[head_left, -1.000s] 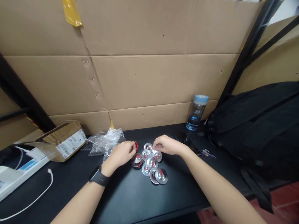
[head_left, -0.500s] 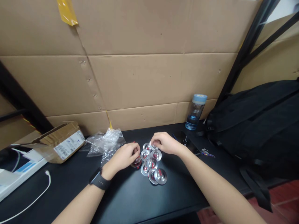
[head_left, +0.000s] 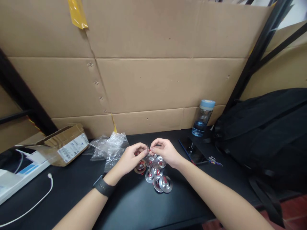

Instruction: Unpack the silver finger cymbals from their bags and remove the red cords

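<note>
Several round silver metal discs (head_left: 165, 184) with red pieces at their centres lie in an overlapping cluster on the black table. My left hand (head_left: 133, 157) is closed at the cluster's upper left, fingertips pinched on something small and partly red. My right hand (head_left: 165, 152) meets it from the right, thumb and forefinger pinched at the same spot, above the topmost discs. What the fingertips hold is too small to make out. Under my left hand sits a darker, reddish disc stack (head_left: 140, 167), partly covered.
Clear plastic bags (head_left: 110, 148) and an open cardboard box (head_left: 69, 145) lie left. A white cable (head_left: 45, 195) runs beside a power strip (head_left: 26, 179). Right are a dark phone (head_left: 195, 151), keys (head_left: 213, 160), a blue-lidded bottle (head_left: 202, 118) and a black backpack (head_left: 266, 127).
My right hand has moved left, off the upper discs, and its fingertips now meet those of my left hand. My left hand has risen slightly, uncovering more of the reddish stack.
</note>
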